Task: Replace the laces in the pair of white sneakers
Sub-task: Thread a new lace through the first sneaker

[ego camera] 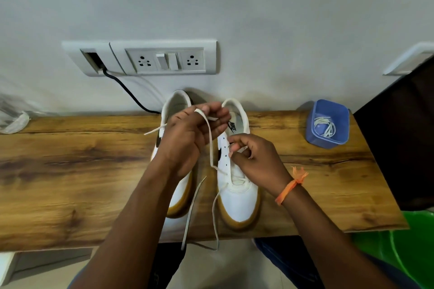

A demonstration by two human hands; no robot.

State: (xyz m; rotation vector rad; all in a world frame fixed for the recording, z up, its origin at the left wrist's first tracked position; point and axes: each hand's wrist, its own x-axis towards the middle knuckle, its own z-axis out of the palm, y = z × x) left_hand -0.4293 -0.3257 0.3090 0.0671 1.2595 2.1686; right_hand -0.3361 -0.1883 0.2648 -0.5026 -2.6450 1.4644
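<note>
Two white shoes sit side by side on a wooden table [70, 171], toes toward the person. The left hand [187, 138] is over the left shoe [180, 197]. Its fingers curl around a white lace [209, 145] and lift it up. The right hand [256, 159] rests on the right shoe [239, 192] and pinches the lace near the holes. Two lace ends hang off the table edge. A blue tub [328, 124] with more laces stands well to the right.
</note>
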